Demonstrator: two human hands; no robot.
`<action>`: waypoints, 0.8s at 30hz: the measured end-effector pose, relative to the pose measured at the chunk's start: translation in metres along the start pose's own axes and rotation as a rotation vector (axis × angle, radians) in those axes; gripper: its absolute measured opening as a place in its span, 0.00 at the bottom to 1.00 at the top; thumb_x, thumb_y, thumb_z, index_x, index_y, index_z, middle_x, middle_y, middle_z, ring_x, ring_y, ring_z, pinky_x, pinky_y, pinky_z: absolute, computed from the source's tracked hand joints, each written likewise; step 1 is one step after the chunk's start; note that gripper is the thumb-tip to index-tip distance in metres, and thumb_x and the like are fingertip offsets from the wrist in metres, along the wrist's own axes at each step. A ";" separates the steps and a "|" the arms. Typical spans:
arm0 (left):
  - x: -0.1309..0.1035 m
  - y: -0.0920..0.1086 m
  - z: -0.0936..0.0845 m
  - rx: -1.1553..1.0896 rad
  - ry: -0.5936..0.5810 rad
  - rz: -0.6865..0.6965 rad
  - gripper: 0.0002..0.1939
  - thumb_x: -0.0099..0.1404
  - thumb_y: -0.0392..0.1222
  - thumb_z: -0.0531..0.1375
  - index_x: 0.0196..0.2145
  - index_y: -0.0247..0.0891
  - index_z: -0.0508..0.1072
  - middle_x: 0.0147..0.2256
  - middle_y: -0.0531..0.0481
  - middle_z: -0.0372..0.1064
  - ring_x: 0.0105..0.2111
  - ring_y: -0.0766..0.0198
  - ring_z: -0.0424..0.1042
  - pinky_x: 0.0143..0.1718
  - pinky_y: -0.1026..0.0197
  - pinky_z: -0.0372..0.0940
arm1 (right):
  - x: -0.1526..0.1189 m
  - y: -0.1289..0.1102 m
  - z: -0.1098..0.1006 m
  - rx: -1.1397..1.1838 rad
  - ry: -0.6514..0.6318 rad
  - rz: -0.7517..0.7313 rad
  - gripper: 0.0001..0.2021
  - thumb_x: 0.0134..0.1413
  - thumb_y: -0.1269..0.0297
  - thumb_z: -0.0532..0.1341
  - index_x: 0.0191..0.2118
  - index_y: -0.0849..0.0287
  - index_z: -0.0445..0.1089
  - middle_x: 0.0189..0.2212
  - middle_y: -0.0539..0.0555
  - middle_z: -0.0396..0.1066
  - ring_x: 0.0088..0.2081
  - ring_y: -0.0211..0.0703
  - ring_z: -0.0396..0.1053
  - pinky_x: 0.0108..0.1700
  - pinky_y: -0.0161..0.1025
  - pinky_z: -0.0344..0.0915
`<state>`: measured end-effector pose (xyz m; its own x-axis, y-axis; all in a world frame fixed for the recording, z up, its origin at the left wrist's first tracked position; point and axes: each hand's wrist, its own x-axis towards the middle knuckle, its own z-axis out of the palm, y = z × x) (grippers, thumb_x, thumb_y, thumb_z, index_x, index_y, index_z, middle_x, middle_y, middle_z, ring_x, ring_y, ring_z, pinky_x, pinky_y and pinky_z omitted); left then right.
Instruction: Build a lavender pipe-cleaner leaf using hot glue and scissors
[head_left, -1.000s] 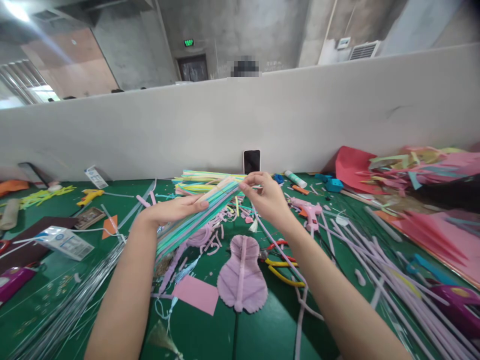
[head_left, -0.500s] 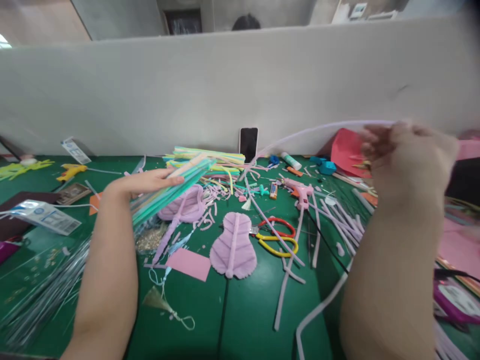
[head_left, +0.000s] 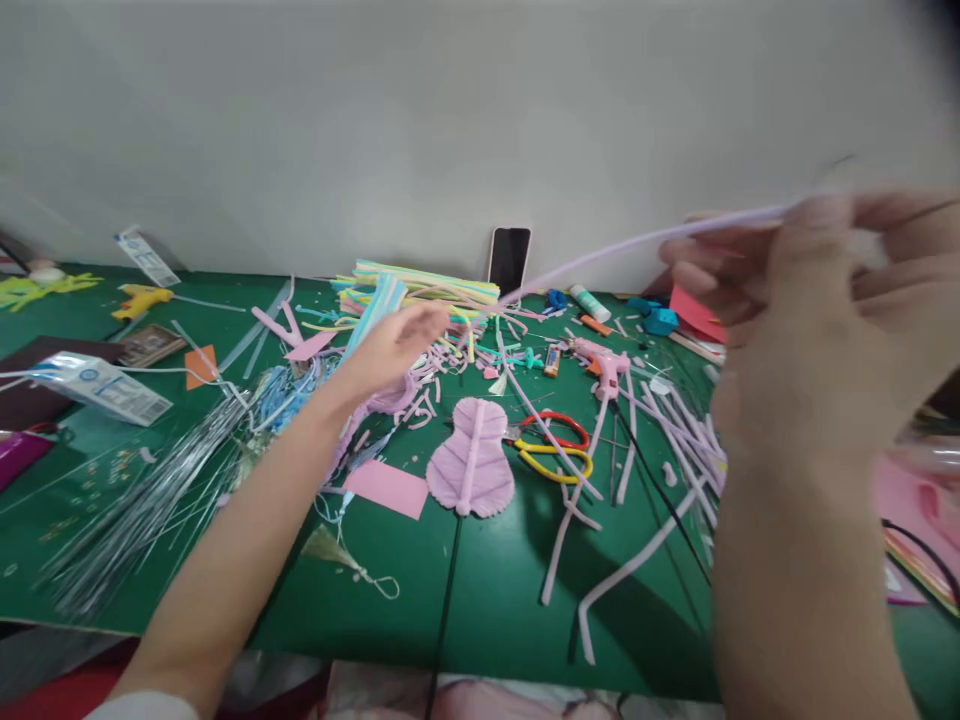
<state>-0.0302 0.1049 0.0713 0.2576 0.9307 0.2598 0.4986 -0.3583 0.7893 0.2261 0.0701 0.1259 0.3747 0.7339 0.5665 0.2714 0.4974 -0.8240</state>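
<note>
We pinch one lilac chenille stem (head_left: 600,247) in our right hand (head_left: 832,300); it arcs down toward the fingers of our left hand (head_left: 397,345). Those fingers are loosely curled and blurred, so we cannot tell whether they grip its far end or are released.

As far as we can judge, one gourd-shaped lilac panel (head_left: 470,462) is already formed, with a rib down its middle and slanting lines at its sides. It lies flat, nearer us than our left hand. A second lilac piece (head_left: 397,396) sits partly hidden just beside our left forearm, so we cannot tell how complete it is. The stem we hold is not joined to the panel, and the lilac stems (head_left: 679,425) beside our right hand lie loose.

Counting up, we see one pair of scissors (head_left: 555,462) with a red and a yellow handle, between our hands and nearer us. There are two glue guns: one pink (head_left: 604,362), close to the left of our right hand, and one yellow (head_left: 141,300), well off to the left of our left hand. One phone (head_left: 509,260) leans beyond our left hand. One bundle of pastel stems (head_left: 427,283) lies just past that hand; its stems, the loose lilac ones and the scattered clippings (head_left: 427,385) overlap too much to number.
</note>
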 end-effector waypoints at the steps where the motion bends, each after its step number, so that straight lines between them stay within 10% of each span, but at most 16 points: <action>1: -0.008 0.008 0.005 -0.126 -0.131 0.002 0.25 0.70 0.59 0.51 0.52 0.37 0.71 0.56 0.41 0.69 0.56 0.52 0.67 0.57 0.52 0.60 | -0.003 -0.001 0.001 0.076 -0.004 0.004 0.04 0.64 0.61 0.55 0.38 0.54 0.65 0.34 0.51 0.79 0.38 0.40 0.79 0.41 0.44 0.72; 6: -0.049 0.030 0.034 -0.627 -0.583 -0.198 0.24 0.66 0.58 0.57 0.51 0.38 0.68 0.41 0.40 0.77 0.39 0.56 0.78 0.44 0.53 0.70 | -0.001 0.011 0.013 0.240 -0.185 0.277 0.06 0.62 0.69 0.58 0.32 0.58 0.66 0.22 0.50 0.74 0.24 0.34 0.75 0.32 0.34 0.73; 10: -0.083 0.028 0.056 -0.690 -0.716 -0.429 0.26 0.67 0.65 0.50 0.44 0.38 0.68 0.33 0.41 0.78 0.31 0.56 0.78 0.31 0.57 0.70 | -0.013 0.043 0.033 0.183 -0.360 0.535 0.08 0.61 0.69 0.59 0.29 0.58 0.66 0.21 0.47 0.72 0.21 0.33 0.73 0.27 0.31 0.72; 18: -0.069 -0.006 0.043 0.391 -0.202 -0.253 0.21 0.70 0.56 0.46 0.30 0.41 0.67 0.29 0.44 0.74 0.32 0.52 0.74 0.32 0.56 0.60 | -0.065 0.104 0.066 -0.044 -0.692 0.772 0.10 0.54 0.71 0.62 0.23 0.59 0.66 0.18 0.52 0.73 0.19 0.40 0.73 0.24 0.35 0.71; 24: -0.035 -0.035 0.062 0.238 -0.233 -0.343 0.17 0.64 0.49 0.56 0.46 0.36 0.67 0.27 0.49 0.72 0.31 0.52 0.73 0.29 0.58 0.57 | -0.068 0.118 0.066 -0.195 -0.745 0.604 0.05 0.49 0.65 0.64 0.26 0.59 0.73 0.14 0.45 0.66 0.16 0.35 0.64 0.22 0.32 0.61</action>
<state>-0.0052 0.0800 0.0002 0.2106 0.9665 -0.1465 0.7558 -0.0660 0.6515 0.1741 0.1096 -0.0109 -0.1391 0.9775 -0.1586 0.3847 -0.0942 -0.9182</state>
